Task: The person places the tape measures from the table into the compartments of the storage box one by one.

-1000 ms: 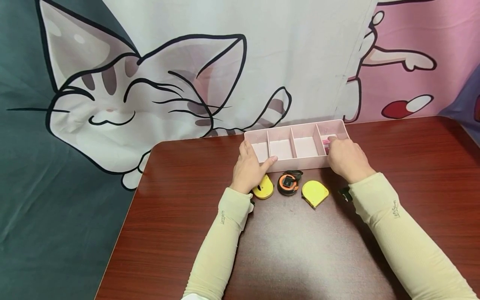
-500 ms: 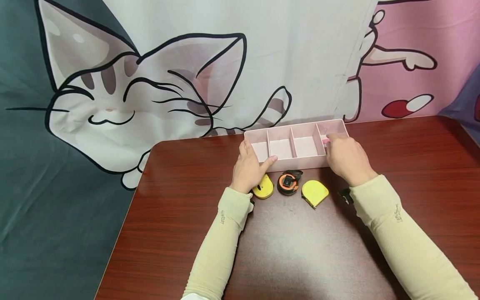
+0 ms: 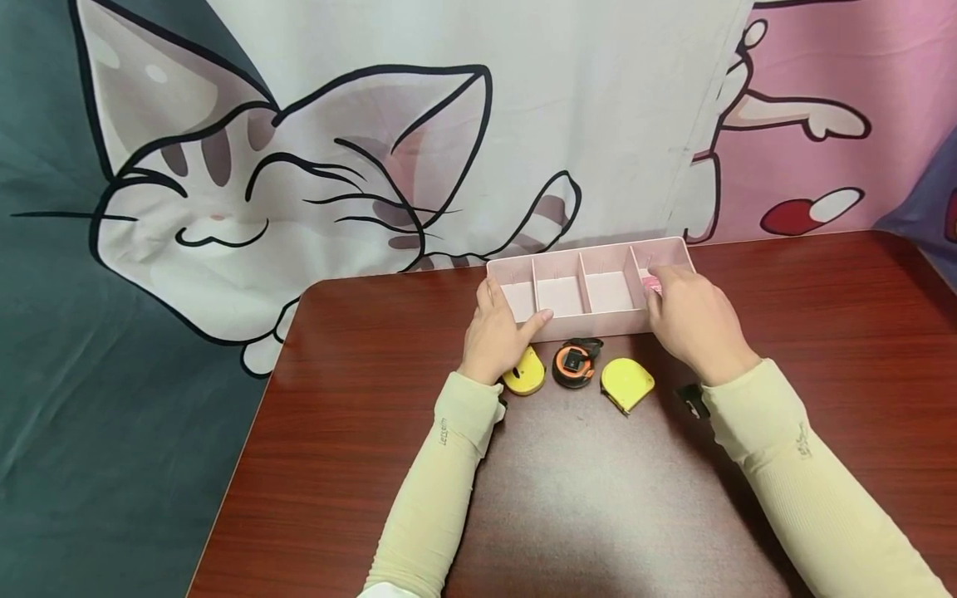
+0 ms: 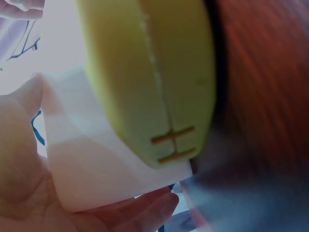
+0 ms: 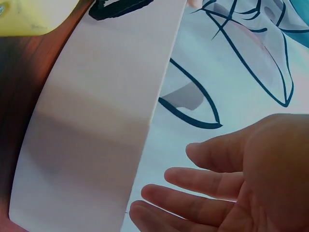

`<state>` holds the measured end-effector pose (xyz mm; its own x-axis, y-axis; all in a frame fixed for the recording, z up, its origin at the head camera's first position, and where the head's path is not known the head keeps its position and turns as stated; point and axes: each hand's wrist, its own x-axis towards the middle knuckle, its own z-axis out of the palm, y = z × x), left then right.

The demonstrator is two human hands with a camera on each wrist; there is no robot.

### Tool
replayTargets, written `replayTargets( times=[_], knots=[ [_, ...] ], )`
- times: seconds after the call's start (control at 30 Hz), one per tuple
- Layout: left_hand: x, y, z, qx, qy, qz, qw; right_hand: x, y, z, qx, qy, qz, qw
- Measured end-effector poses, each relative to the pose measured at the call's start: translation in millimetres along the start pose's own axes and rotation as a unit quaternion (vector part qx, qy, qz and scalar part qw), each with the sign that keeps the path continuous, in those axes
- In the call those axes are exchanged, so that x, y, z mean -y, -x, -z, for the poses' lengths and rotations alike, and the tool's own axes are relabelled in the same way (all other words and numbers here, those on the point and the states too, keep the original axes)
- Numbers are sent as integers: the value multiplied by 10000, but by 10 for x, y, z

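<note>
Left hand (image 3: 495,334) grips a pale-pink oblong plastic box (image 3: 598,326) at the brown wooden table (image 3: 359,399)'s far edge; placing seems nearly done, loose-fingered right hand (image 3: 695,322) should withdraw.

Tons of room to slide in low over the table (image 3: 598,507) between the two sleeves (image 3: 432,486), but three tape measures (image 3: 627,384) are lined up right in front of the box (image 3: 613,326). From above, its middle two sections are wide open, just dividers (image 3: 586,284) either side. Left hand (image 3: 497,336) blocks one end, right hand (image 3: 694,324) the other, curtain (image 3: 635,149) right behind.
</note>
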<state>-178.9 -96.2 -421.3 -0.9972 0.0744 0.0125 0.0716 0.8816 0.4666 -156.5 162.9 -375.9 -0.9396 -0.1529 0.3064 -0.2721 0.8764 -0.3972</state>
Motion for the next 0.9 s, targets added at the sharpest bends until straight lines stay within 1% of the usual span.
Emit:
replayTargets(
  times=[0.2,0.57,0.73,0.9],
  knots=[
    [5,-9,0,-1,-3,17,10000,40,40,18,5,-12,30,10000],
    [4,-12,-3,7,7,24,10000,154,195,83,-333,-129,271,9990],
    [1,-9,2,26,-4,47,10000,187,284,77,-291,-160,359,9988],
    [-3,-5,8,50,18,57,10000,225,342,71,-140,-127,441,9988]
  ],
)
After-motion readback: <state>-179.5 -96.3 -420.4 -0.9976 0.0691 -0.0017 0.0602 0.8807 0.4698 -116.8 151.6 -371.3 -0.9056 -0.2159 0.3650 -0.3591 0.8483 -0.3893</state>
